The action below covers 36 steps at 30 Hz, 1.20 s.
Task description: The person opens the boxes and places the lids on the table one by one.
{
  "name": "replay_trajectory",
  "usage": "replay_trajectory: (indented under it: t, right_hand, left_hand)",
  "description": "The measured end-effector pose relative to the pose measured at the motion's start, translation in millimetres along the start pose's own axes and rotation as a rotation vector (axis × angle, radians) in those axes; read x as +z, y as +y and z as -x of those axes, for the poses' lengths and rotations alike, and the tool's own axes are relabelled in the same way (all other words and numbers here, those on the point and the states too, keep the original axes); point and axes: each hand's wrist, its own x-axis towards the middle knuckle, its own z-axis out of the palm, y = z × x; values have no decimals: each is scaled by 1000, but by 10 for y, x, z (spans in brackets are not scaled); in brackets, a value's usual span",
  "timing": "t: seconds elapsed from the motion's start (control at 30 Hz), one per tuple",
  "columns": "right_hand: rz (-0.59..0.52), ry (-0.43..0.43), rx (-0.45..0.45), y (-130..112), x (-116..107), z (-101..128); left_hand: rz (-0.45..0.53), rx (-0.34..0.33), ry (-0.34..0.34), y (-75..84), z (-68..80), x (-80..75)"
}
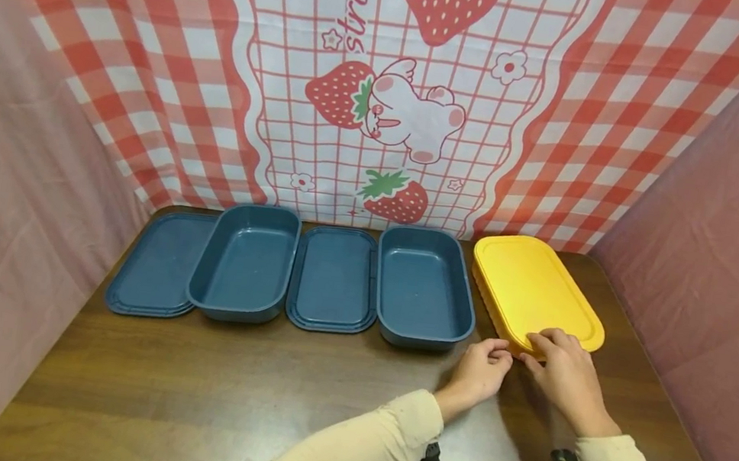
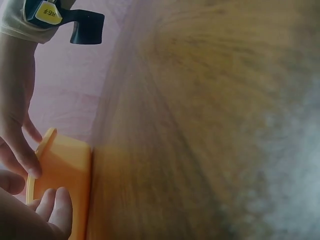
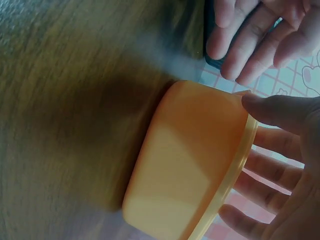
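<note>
A yellow lid covers a yellow container at the right of the table. My right hand is at the container's near end, its thumb at the lid's rim and its fingers spread over the lid's top, pinching the edge. Beside the near left corner is my left hand, its fingers loosely bent with nothing held in them. From the right wrist view, the left fingers appear just off that corner.
Left of the yellow container stands an open blue container. Beyond it lie a blue lid, a second open blue container and another blue lid. A strawberry-print cloth hangs behind the wooden table.
</note>
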Motion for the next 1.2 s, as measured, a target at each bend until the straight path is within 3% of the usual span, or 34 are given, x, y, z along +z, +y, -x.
replay_trajectory:
  t: [0.3,0.63,0.83,1.07,1.2]
  right_hand:
    - [10,29,-40,35,29,-17]
    - [16,35,-51,36,35,-13]
    - [16,29,-45,32,33,-13]
    - [23,47,-52,41,48,-1]
    - [25,73,-66,57,66,3]
  left_hand:
    - [11,-30,-2,40,-54,40]
    - [17,7,-82,20,-51,69]
    - [153,-50,-47,43,-67,113]
    - [430,-183,-31,69,-75,148]
    - [503,-212,-35,91,-87,149]
